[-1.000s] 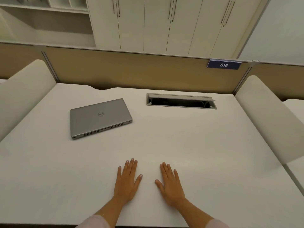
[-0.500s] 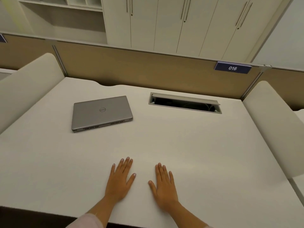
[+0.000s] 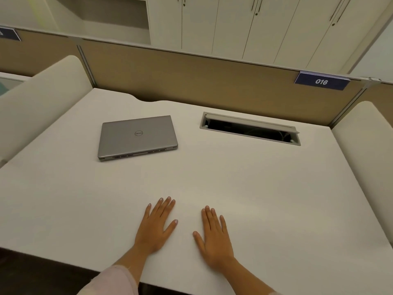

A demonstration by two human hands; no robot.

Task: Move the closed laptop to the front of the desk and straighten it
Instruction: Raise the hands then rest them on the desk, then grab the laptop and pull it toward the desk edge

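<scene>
A closed silver laptop (image 3: 137,137) lies on the white desk (image 3: 265,188), toward the back left, turned slightly askew with its vented hinge edge facing me. My left hand (image 3: 156,227) rests flat, palm down, near the front edge of the desk, fingers spread. A short gap to the right, my right hand (image 3: 213,237) also lies flat with fingers apart. Both hands hold nothing and are well in front of the laptop.
An open cable slot (image 3: 249,129) with a raised flap is cut into the desk at the back right. Padded white dividers stand at the left (image 3: 40,103) and right (image 3: 368,150). A tan partition (image 3: 212,81) with a "016" sign (image 3: 321,82) closes the back.
The view has shifted, so the desk and laptop sit further right and lower in frame. My hands stay flat on the desk and the laptop has not moved.
</scene>
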